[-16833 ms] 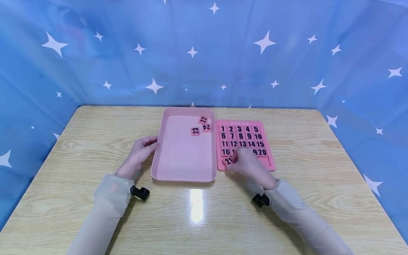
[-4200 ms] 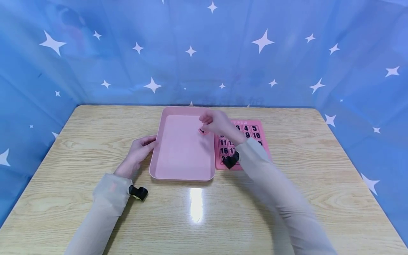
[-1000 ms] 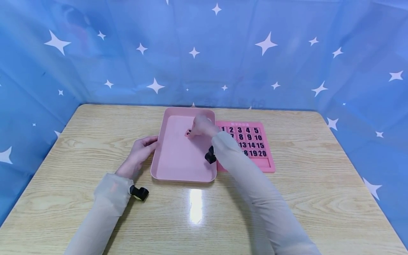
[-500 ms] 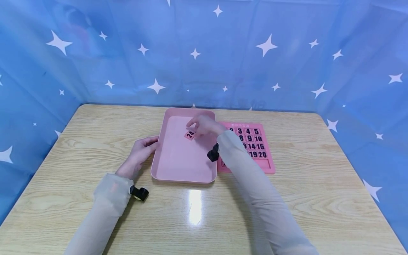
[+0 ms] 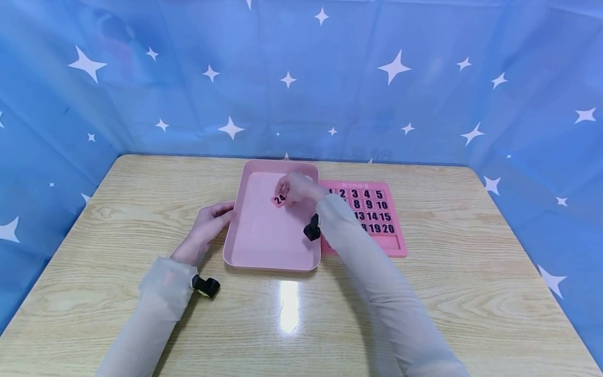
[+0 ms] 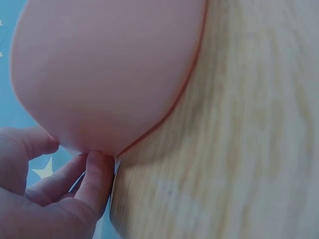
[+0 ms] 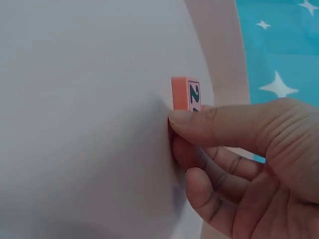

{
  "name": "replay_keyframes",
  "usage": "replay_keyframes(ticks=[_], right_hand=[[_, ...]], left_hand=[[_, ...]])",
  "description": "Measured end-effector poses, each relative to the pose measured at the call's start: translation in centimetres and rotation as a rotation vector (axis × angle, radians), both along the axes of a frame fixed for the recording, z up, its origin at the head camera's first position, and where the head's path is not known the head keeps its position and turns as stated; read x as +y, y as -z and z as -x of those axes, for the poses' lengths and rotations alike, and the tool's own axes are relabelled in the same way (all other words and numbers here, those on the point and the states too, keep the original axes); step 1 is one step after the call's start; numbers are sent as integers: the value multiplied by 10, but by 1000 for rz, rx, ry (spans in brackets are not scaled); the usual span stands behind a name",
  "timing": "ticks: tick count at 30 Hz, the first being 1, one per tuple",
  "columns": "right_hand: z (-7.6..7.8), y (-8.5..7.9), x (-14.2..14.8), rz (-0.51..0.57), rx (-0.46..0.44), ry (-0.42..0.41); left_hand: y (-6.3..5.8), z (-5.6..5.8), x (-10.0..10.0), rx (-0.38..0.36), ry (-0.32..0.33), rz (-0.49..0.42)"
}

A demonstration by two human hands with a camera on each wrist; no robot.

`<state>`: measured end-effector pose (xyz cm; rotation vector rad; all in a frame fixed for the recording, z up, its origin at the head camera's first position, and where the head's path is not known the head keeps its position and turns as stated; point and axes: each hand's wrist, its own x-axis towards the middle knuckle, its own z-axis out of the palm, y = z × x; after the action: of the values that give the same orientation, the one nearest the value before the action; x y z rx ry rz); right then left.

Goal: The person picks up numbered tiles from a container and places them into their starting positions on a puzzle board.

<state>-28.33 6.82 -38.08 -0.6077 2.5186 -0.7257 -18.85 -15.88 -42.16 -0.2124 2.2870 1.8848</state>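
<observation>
My right hand (image 5: 299, 188) pinches a pink number tile (image 5: 279, 200) marked 24 between thumb and fingers, inside the pink tray (image 5: 264, 243). In the right wrist view the tile (image 7: 186, 93) stands on edge against the tray's pale floor, its number partly covered by the thumb. At the tray's left side, my left hand (image 5: 209, 224) holds the wall, thumb and fingertips at the rim and outer face in the left wrist view. To the tray's right lies a pink number board (image 5: 394, 246) with rows of tiles; the right sleeve hides its lower left part.
The tray and board lie side by side on a light wooden table (image 5: 447, 235). A blue curtain (image 5: 264, 57) with white stars hangs behind and beside it. Black wrist cameras (image 5: 205, 286) sit on both forearms.
Earlier, tiles 22, 23 and 24 lay in the tray while the right hand held 21 at the board. Now only 24 shows there, and the right hand has regripped it after briefly loosening.
</observation>
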Motion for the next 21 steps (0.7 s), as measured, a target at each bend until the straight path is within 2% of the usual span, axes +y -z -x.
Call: replay_keyframes(ticks=[1,4,9,13,18,21], right_hand=[[4,-1,-2,-40,-11,-4],[10,0,-4,-73,-19,-10],[9,-7,3,-19,60,-37],[5,-23,13,-9,127,-63],[-6,-37,37,39,111,-59],[-15,-42,56,33,128,-63]], left_hand=[[0,0,0,1,0,-1],[-1,0,1,1,1,0],[0,0,1,-1,0,3],[1,0,1,1,1,4],[1,0,1,-10,2,22],[1,0,1,-18,0,28]])
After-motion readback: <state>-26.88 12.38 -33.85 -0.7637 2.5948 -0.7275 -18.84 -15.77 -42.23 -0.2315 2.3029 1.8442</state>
